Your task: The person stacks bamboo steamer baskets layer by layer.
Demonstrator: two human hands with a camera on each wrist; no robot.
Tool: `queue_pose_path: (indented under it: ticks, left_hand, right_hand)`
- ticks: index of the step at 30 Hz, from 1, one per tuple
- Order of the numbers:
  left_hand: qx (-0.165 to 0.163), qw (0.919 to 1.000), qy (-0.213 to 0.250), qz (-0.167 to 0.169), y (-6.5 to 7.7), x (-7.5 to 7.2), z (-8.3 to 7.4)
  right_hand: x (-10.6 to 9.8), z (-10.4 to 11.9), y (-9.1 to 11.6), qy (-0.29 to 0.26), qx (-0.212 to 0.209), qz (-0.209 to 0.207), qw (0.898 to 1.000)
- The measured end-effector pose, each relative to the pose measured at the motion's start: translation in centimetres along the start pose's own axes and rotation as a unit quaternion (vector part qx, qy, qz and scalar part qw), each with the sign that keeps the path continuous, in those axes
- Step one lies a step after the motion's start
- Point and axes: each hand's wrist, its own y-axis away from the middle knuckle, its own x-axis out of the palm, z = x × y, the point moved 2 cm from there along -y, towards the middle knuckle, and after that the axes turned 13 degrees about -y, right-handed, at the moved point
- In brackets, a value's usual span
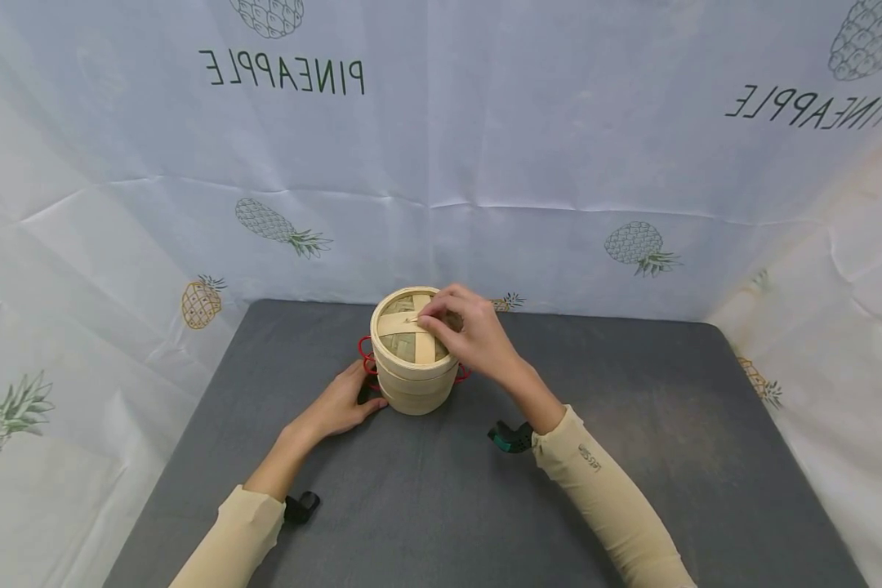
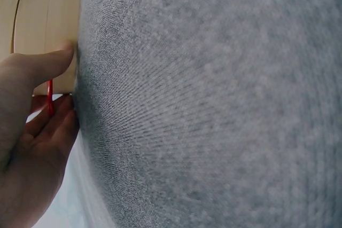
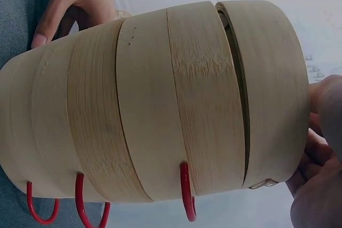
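Note:
A stacked bamboo steamer (image 1: 414, 392) with red loop handles stands upright near the back of the dark table. On top sits its round woven lid (image 1: 404, 347), crossed by two pale strips. My right hand (image 1: 474, 331) pinches the lid at its centre, thumb and fingertips together. Seen from the right wrist, the lid (image 3: 272, 89) leans slightly, with a narrow dark gap between its rim and the tier below. Low at the steamer's left side, my left hand (image 1: 341, 402) holds the bottom tier (image 2: 59, 20), its thumb on the wall and its fingers around by a red handle (image 2: 51, 97).
A grey-black cloth covers the table (image 1: 632, 457). Right behind the steamer hangs a pale curtain (image 1: 514, 163) printed with pineapples, which also runs along both sides. Black wrist camera mounts (image 1: 510, 437) stick out inward from both forearms.

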Motion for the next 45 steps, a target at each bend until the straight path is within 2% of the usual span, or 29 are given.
queue_pose_path:
  ticks: [11, 21, 32, 45]
  left_hand:
    - [0.0, 1.0, 0.0, -0.006, -0.01, 0.11, -0.1]
    - [-0.018, 0.9998, 0.001, 0.01, 0.0, -0.08, -0.26]
    - [-0.007, 0.9999, 0.005, 0.006, 0.01, -0.72, -0.71]
    - [-0.007, 0.9999, 0.007, 0.004, 0.05, -0.53, -0.63]
  right_hand:
    - [0.24, 0.01, 0.05, 0.014, 0.001, -0.004, 1.0]
    - [0.38, 0.02, 0.13, 0.019, -0.01, -0.008, 1.0]
    - [0.58, 0.26, 0.12, 0.027, -0.011, -0.012, 1.0]
    - [0.43, 0.35, 0.26, 0.021, 0.003, -0.015, 1.0]
